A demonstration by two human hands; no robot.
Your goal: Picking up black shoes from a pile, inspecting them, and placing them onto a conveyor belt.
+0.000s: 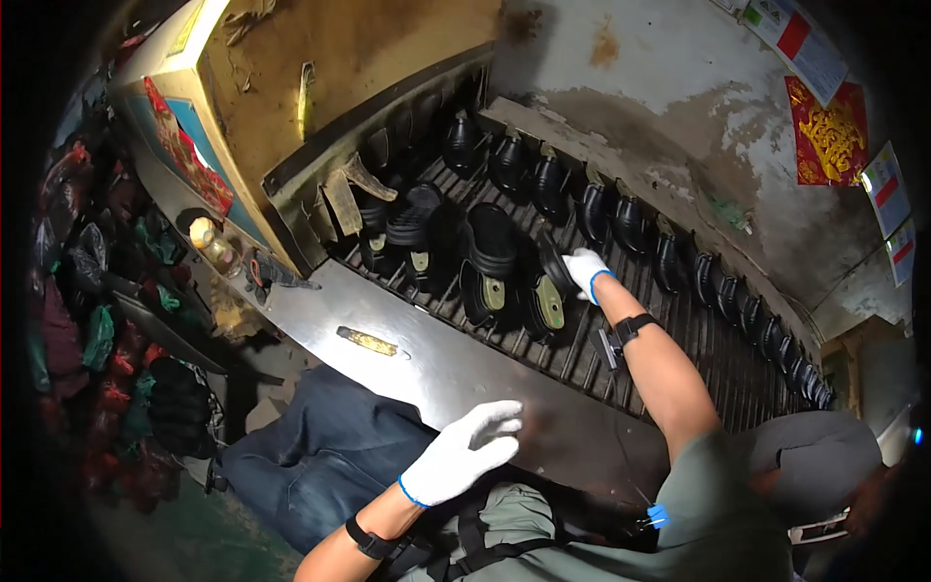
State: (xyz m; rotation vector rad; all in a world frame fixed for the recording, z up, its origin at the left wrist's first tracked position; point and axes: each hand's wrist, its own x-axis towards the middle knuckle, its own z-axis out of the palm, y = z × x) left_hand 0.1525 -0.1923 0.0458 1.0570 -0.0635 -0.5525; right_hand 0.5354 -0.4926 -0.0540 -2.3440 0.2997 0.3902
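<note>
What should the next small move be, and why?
Probably close the right hand more firmly on the black shoe beside it: its gloved fingers are already at that shoe's edge, while the left hand is empty, apart from the shoes, near the metal ledge.

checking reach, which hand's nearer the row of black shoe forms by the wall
Right: the right hand is just short of that row; the left hand is farther back.
</note>
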